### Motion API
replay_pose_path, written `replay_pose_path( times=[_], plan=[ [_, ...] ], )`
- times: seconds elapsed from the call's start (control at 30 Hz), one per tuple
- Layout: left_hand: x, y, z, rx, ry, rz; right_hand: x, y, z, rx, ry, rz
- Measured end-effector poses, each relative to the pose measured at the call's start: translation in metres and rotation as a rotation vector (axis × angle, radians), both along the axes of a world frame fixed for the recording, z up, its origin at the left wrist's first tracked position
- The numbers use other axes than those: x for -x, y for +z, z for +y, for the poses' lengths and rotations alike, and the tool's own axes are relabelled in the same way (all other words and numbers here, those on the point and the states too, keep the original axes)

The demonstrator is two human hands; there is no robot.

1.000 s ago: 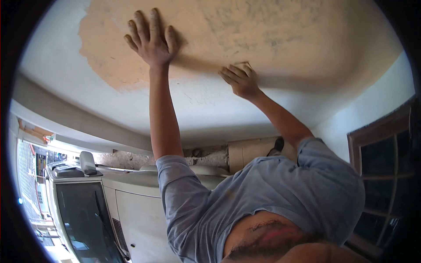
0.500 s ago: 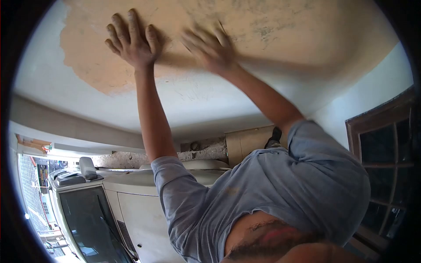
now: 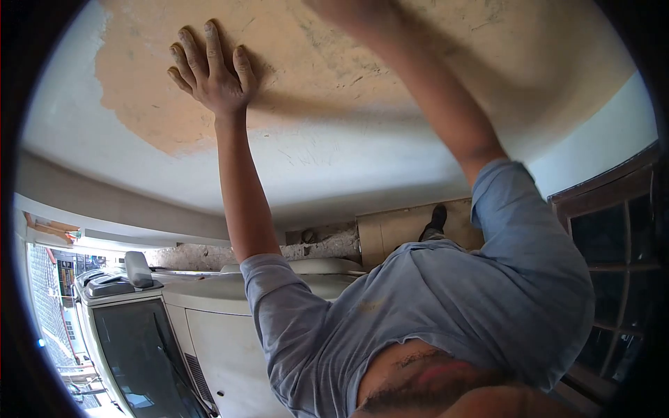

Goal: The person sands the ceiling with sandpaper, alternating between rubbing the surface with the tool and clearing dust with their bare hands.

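Observation:
My left hand (image 3: 214,73) lies flat on a wall (image 3: 279,164), its fingers spread over a tan patch (image 3: 153,104) with dark scuffs and a ragged edge. The fingertips look coated with something yellowish-brown. At the top edge of the view is my right hand (image 3: 355,12), blurred and partly cut off; its fingers are out of frame, and so is anything it may hold. It is over the tan area, higher than my left hand.
Below left stands a white vehicle (image 3: 223,341) with a dark windshield (image 3: 143,359) and a side mirror (image 3: 139,269). A dark-framed window (image 3: 606,230) is at the right. A shoe (image 3: 437,217) shows on the floor near the wall's base.
My right hand has moved up to the top edge of the view, with its arm raised. My left hand has stayed in nearly the same place on the wall.

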State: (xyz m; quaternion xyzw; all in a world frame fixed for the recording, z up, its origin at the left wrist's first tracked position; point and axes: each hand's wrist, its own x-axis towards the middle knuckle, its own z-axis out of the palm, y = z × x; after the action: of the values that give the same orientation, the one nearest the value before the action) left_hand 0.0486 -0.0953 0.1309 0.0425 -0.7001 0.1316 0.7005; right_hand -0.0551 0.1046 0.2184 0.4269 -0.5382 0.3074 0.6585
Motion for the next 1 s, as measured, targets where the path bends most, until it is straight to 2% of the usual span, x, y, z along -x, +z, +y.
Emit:
replay_pose_path(
  times=[0.03,0.07,0.17,0.27,0.3,0.37,0.4,0.43,0.5,0.53,0.57,0.67,0.7,0.73,0.77,0.8,0.87,0.9,0.97,1.0],
  plan=[
    [-0.001,0.001,-0.001,0.001,-0.004,-0.001,-0.004,-0.039,0.008,-0.085,-0.013,-0.068],
    [-0.002,0.003,-0.001,0.003,0.002,0.011,-0.003,-0.090,0.011,-0.084,-0.132,-0.035],
    [-0.004,0.001,0.001,-0.004,0.028,-0.014,0.016,-0.244,0.034,-0.287,-0.132,-0.103],
    [-0.003,0.001,0.000,0.018,0.046,-0.010,0.026,-0.219,0.047,-0.321,-0.039,0.000],
    [-0.003,0.001,0.001,0.026,0.025,-0.004,0.031,-0.180,0.051,-0.342,-0.142,0.094],
    [-0.002,0.003,0.000,0.039,0.024,-0.009,0.037,-0.098,0.058,-0.212,-0.218,0.065],
    [-0.003,0.001,0.001,0.042,0.041,-0.015,0.051,-0.072,0.056,-0.240,-0.152,-0.174],
    [-0.005,0.002,0.004,0.051,0.063,-0.025,0.048,-0.046,0.060,-0.243,-0.164,-0.193],
    [-0.004,0.002,0.004,0.054,0.055,-0.027,0.043,0.015,0.064,-0.118,-0.108,-0.028],
    [-0.004,0.003,0.004,0.060,0.057,-0.020,0.044,0.026,0.068,-0.054,-0.080,0.058],
    [-0.004,0.003,0.005,0.044,0.064,-0.032,0.040,0.008,0.072,-0.068,-0.099,0.009],
    [-0.005,0.003,0.005,0.036,0.072,-0.034,0.049,-0.126,0.089,-0.120,-0.245,-0.098],
    [-0.006,0.004,0.005,0.037,0.081,-0.018,0.045,-0.181,0.098,-0.162,-0.238,-0.230],
    [-0.007,0.002,0.006,0.024,0.080,-0.029,0.056,-0.251,0.106,-0.154,-0.182,-0.235],
    [-0.007,0.002,0.006,0.012,0.077,-0.040,0.069,-0.289,0.110,-0.146,-0.127,-0.240],
    [-0.007,0.006,0.004,0.019,0.080,-0.022,0.076,-0.273,0.112,-0.137,-0.125,-0.222],
    [-0.006,0.003,0.005,0.049,0.096,-0.028,0.072,-0.223,0.138,-0.350,-0.099,-0.108],
    [-0.006,0.004,0.006,0.074,0.097,-0.026,0.073,-0.177,0.143,-0.382,-0.201,0.031],
    [-0.006,0.005,0.005,0.082,0.103,-0.038,0.092,-0.099,0.147,-0.315,-0.263,-0.035],
    [-0.006,0.004,0.005,0.084,0.127,-0.044,0.086,-0.040,0.148,-0.218,-0.248,0.007]
  ],
)
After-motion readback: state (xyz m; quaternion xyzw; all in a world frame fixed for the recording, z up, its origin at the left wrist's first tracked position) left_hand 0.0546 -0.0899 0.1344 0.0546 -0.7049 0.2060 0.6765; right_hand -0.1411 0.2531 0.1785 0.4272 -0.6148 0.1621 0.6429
